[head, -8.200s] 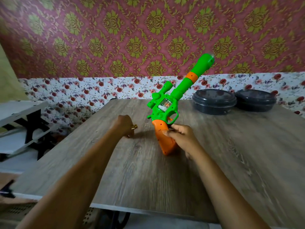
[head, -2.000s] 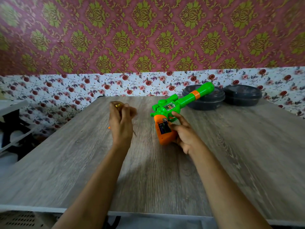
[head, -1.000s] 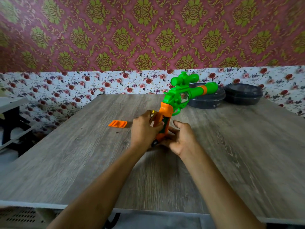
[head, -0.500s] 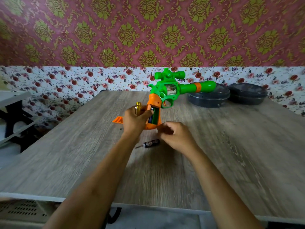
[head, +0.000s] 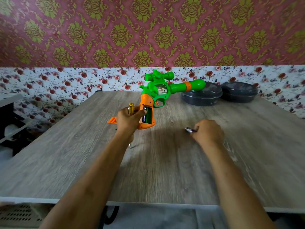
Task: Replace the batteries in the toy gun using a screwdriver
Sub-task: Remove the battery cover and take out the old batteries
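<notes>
The green toy gun [head: 158,90] with an orange grip [head: 146,103] is held upright above the table, barrel pointing right. My left hand [head: 130,120] grips the orange handle together with a screwdriver, whose brass-coloured end [head: 131,106] sticks up and whose tip [head: 130,147] shows below my wrist. The battery compartment is open with one dark battery [head: 144,115] inside. My right hand [head: 207,131] is low over the table to the right, pinching a second battery [head: 189,130]. The orange compartment cover [head: 111,120] lies on the table behind my left hand.
Two dark round lidded containers [head: 202,96] [head: 239,92] stand at the back right of the wooden table [head: 165,162]. A small screw [head: 116,129] lies near the cover. A white shelf unit [head: 9,113] is off the table's left side.
My right hand has picked the loose battery off the table and moved right, away from the gun. My left hand still holds the gun and screwdriver in about the same place.
</notes>
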The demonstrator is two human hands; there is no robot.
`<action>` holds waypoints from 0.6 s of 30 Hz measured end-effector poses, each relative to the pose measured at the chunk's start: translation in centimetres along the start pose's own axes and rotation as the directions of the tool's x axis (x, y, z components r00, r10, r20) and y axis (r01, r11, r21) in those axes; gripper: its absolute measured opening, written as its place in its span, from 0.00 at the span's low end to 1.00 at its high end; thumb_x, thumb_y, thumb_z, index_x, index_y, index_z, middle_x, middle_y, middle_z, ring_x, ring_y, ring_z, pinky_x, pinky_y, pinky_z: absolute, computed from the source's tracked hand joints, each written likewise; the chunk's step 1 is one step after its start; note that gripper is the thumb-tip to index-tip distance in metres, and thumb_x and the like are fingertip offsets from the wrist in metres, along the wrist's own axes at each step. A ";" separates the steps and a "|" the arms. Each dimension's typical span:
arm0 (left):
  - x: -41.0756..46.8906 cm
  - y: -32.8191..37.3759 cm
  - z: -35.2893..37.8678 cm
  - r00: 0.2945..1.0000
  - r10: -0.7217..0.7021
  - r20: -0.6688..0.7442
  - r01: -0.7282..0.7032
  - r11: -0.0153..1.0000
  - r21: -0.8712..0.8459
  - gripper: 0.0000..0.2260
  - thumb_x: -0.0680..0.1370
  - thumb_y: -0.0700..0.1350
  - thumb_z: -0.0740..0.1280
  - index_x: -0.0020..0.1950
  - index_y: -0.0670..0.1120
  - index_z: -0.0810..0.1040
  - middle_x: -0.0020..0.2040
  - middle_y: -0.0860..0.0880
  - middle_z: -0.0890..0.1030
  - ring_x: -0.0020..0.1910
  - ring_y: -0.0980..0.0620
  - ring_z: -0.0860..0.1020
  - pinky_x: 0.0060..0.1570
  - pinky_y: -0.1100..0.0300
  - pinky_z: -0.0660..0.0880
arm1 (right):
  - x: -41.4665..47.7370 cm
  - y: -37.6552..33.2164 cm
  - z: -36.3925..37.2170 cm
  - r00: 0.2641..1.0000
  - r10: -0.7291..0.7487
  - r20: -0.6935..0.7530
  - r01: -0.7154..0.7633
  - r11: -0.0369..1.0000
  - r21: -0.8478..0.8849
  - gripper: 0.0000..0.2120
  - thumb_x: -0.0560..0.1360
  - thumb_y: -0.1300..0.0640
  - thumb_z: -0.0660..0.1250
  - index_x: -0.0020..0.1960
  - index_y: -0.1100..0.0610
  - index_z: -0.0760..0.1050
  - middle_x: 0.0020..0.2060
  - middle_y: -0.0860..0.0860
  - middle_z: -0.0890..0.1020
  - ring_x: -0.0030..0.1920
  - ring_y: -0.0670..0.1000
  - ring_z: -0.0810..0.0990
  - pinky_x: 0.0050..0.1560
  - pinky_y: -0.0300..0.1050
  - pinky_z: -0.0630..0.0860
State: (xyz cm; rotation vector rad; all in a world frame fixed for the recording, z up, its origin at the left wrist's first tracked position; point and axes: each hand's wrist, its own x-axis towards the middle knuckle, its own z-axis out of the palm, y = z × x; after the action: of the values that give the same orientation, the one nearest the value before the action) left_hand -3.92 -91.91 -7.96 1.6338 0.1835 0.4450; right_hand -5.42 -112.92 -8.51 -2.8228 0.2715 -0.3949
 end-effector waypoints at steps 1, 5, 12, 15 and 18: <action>0.0 0.0 0.1 1.000 -0.002 0.006 0.002 1.000 -0.002 0.02 0.74 0.42 0.70 0.45 0.45 0.78 0.40 0.44 0.79 0.34 0.51 0.74 0.30 0.62 0.66 | 0.4 0.9 -0.3 0.996 0.083 -0.014 -0.083 0.996 0.016 0.14 0.74 0.49 0.67 0.53 0.59 0.80 0.51 0.58 0.81 0.51 0.58 0.80 0.42 0.42 0.71; -0.2 0.0 0.0 0.999 -0.020 0.035 0.020 1.000 -0.011 0.04 0.74 0.42 0.70 0.47 0.43 0.79 0.38 0.46 0.78 0.31 0.53 0.73 0.28 0.63 0.66 | 0.7 2.4 -0.7 0.974 0.223 -0.036 -0.219 0.972 0.081 0.11 0.74 0.56 0.68 0.52 0.62 0.78 0.49 0.59 0.81 0.44 0.58 0.76 0.38 0.41 0.67; -0.3 -0.2 0.3 0.994 -0.084 0.074 0.088 0.995 -0.053 0.04 0.75 0.41 0.69 0.41 0.47 0.77 0.34 0.47 0.75 0.25 0.55 0.68 0.22 0.66 0.65 | -0.4 -1.3 0.1 0.984 -0.097 -0.146 0.159 0.842 0.515 0.16 0.75 0.58 0.66 0.61 0.62 0.74 0.56 0.57 0.80 0.53 0.52 0.78 0.49 0.37 0.70; -0.3 -0.5 0.9 0.986 -0.141 0.084 0.150 0.983 -0.109 0.03 0.75 0.41 0.70 0.44 0.42 0.78 0.30 0.45 0.71 0.21 0.55 0.63 0.18 0.67 0.61 | -0.9 -4.7 1.1 0.918 -0.236 0.319 -0.182 0.466 0.866 0.22 0.74 0.51 0.67 0.65 0.59 0.70 0.62 0.54 0.76 0.58 0.52 0.75 0.59 0.44 0.69; -0.3 -0.8 1.3 0.975 -0.188 0.121 0.205 0.968 -0.148 0.04 0.74 0.41 0.70 0.42 0.42 0.78 0.28 0.46 0.68 0.17 0.58 0.60 0.17 0.68 0.57 | -0.8 -6.0 2.3 0.778 -0.414 0.472 -0.460 0.134 0.878 0.05 0.77 0.58 0.63 0.52 0.57 0.74 0.48 0.55 0.79 0.47 0.52 0.78 0.48 0.44 0.78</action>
State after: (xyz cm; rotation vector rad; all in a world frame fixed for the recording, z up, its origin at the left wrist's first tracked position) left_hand -3.54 -93.10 -8.86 1.4610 0.2221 0.2142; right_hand -4.62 -106.53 -9.07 -1.3279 -0.1211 0.3750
